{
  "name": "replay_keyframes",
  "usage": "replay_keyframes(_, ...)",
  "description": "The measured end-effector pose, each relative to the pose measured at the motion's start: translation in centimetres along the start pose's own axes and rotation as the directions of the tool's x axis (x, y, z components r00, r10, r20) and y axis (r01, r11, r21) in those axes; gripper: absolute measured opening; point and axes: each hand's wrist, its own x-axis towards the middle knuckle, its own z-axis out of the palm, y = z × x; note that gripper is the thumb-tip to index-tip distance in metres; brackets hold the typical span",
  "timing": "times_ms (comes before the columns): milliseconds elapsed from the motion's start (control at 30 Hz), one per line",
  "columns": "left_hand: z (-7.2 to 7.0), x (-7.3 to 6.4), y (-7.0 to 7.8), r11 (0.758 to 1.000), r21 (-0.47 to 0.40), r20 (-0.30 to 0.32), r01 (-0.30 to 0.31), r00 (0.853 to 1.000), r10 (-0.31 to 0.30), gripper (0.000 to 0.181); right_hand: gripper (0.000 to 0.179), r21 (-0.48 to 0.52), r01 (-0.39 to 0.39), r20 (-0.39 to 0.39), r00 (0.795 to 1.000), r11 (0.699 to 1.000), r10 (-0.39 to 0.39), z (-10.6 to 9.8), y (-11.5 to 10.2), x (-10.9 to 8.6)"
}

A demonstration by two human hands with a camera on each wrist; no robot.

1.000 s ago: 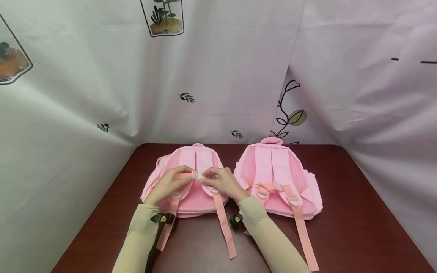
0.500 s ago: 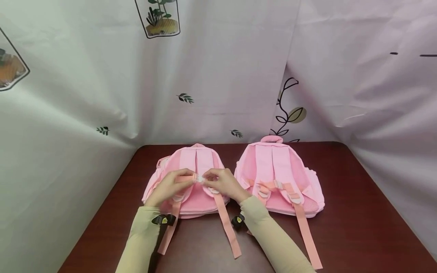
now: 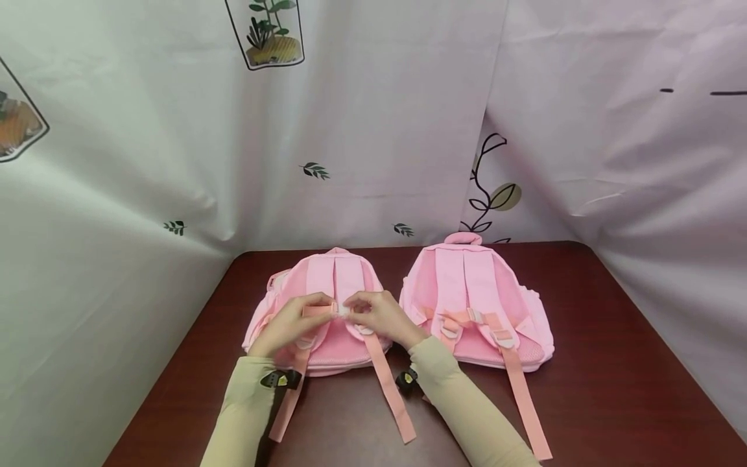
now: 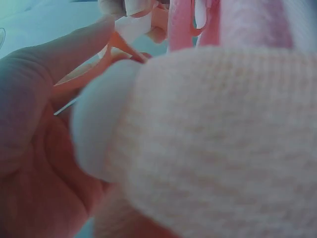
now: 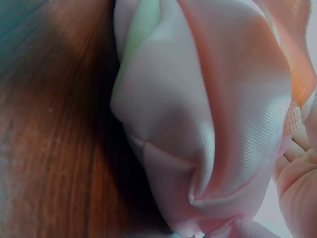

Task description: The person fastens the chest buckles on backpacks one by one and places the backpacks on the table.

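Note:
Two pink backpacks lie strap side up on a dark red table (image 3: 613, 337). Both my hands work on the left backpack (image 3: 327, 279). My left hand (image 3: 290, 322) pinches the short peach chest strap (image 3: 318, 311), seen as an orange strap (image 4: 116, 47) in the left wrist view. My right hand (image 3: 380, 317) pinches the white buckle (image 3: 345, 311) at the strap's other half. The two ends meet between my fingertips. The right wrist view is filled with pink fabric (image 5: 198, 124) close up.
The right backpack (image 3: 475, 298) lies untouched beside my right forearm, its chest strap joined. Long pink straps (image 3: 393, 395) trail toward the table's front edge. Printed cloth walls close in the table at the back and both sides.
My hands have drawn slightly closer together, so the strap end and the white buckle now touch. The backpacks have stayed where they were.

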Motion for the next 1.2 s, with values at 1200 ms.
replay_keyframes(1200,0.0,-0.7,-0.9,0.993,0.101,0.102,0.063,0.992,-0.073,0.014,0.021,-0.004,-0.105,0.095,0.990,0.994,0.105,0.6,0.0,-0.2)
